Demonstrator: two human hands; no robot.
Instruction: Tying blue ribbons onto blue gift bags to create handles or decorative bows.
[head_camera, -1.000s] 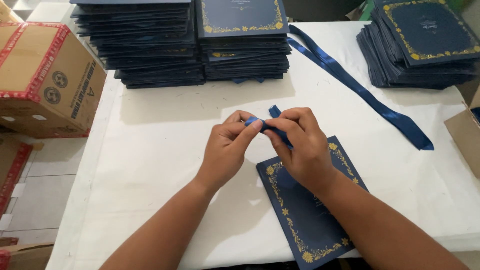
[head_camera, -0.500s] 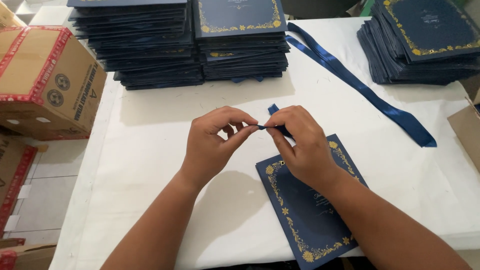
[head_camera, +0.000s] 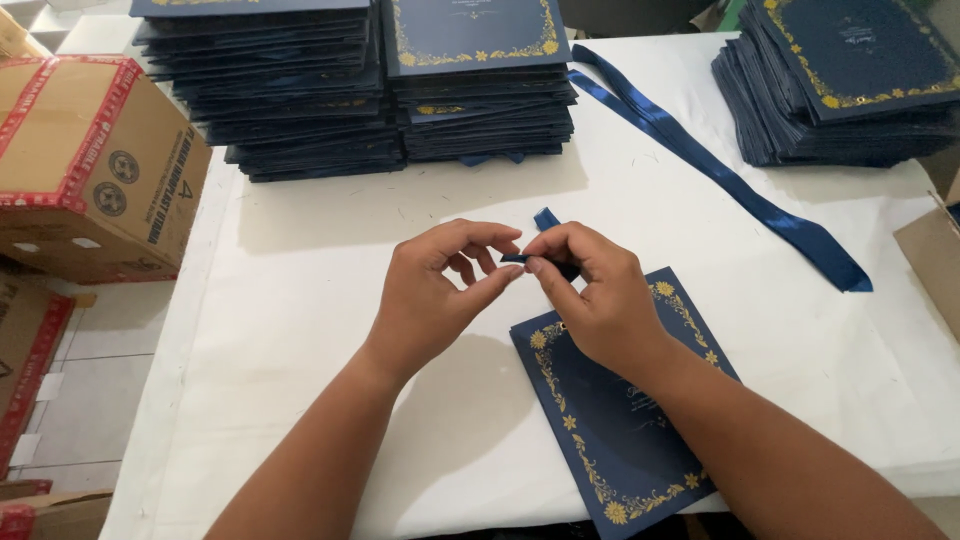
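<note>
between both hands' fingers (head_camera: 500, 278): small blue ribbon piece (head_camera: 545, 218) (pinched, above card (head_camera: 620, 420))

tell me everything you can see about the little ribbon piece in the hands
The ribbon piece is short, dark blue and satiny. Its middle is pinched between the fingertips of the left hand and right hand, held just above the white table. One free end pokes up behind the fingers; the rest is hidden.

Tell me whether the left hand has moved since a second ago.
Yes, slightly. The left hand has slid left, away from the dark blue card lying on the table, and its fingers have opened out while pinching the small ribbon piece.
</note>
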